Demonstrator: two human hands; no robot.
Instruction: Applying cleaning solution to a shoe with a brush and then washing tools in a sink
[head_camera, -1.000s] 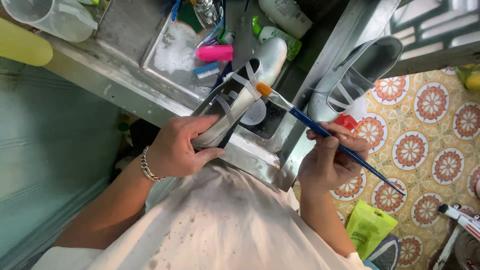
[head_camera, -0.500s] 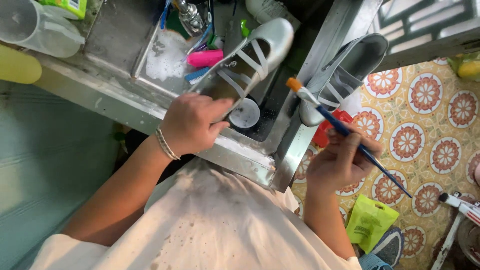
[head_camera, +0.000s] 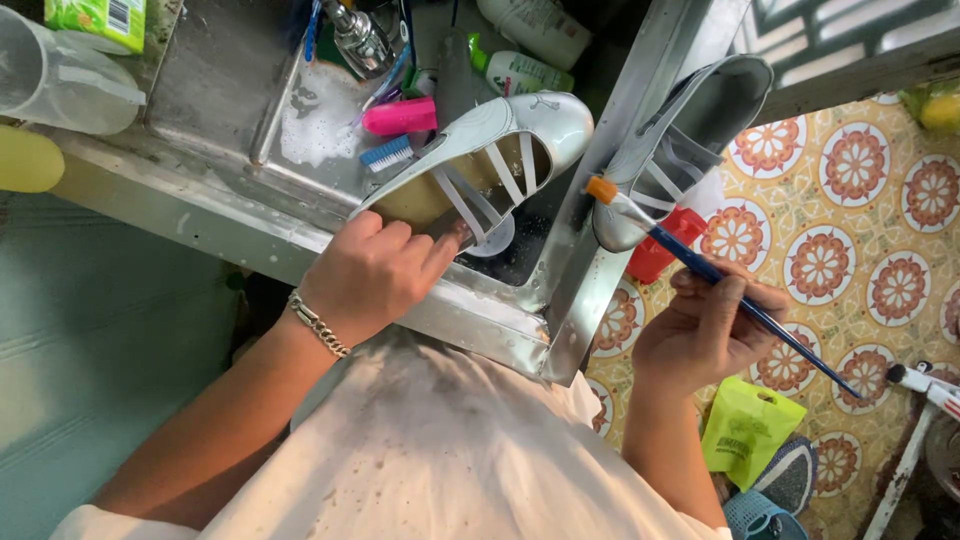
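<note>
Left hand (head_camera: 375, 280) closed round shoe (head_camera: 480, 160) heel over sink (head_camera: 230, 80); right hand (head_camera: 705, 330) pinching brush (head_camera: 700, 265) — probably light, stiff, wet-slick; best gripped at heel.

A home washing corner, shown by the soapy stainless-steel sink (head_camera: 230, 120) with its chrome tap (head_camera: 358, 38), pink-handled scrubbing brush (head_camera: 400, 117), white detergent bottles (head_camera: 535, 25) and orange-patterned floor tiles (head_camera: 860, 250).

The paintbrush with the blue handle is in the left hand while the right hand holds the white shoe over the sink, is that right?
Not quite: the hands are swapped. The head view shows the paintbrush in the right hand, while the left hand holds the white shoe over the sink.
</note>
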